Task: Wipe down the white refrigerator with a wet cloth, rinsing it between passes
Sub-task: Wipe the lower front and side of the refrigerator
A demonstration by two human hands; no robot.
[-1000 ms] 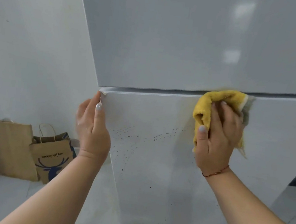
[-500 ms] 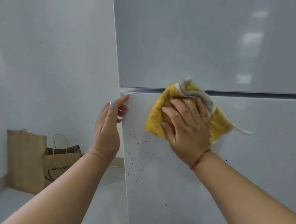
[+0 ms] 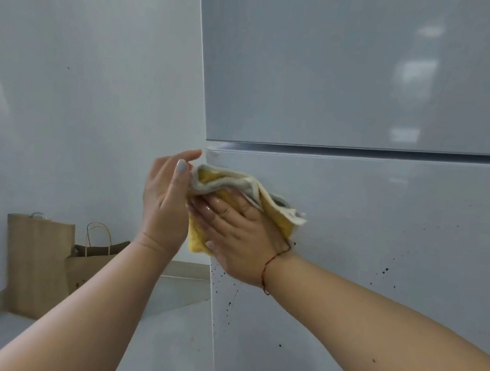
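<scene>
Right hand (image 3: 238,237) flat on the cloth (image 3: 277,213), fingers spread and pointing left, palm pressing it against the fridge (image 3: 386,235) at the top left corner of the lower door. No pinch here, just an open palm pinning the cloth to the panel. The cloth is yellow with a pale border, bunched above the fingers, one corner sticking out to the right past the knuckles, another bit showing below the fingertips. A red string (image 3: 268,269) circles that wrist.

Left hand (image 3: 166,203) stands upright at the door's left edge, fingers loose and uncurled, holding nothing; its thumb side meets the cloth's folded end, fingertips reaching up toward the door's corner.

Just above, the dark seam between upper and lower doors runs off to the right. Dark specks (image 3: 229,303) dot the lower door beneath the right wrist, and more sit farther right.

Down in the corner by the wall, two brown paper bags (image 3: 40,264) stand on the floor, the handled one tucked behind the left forearm.
</scene>
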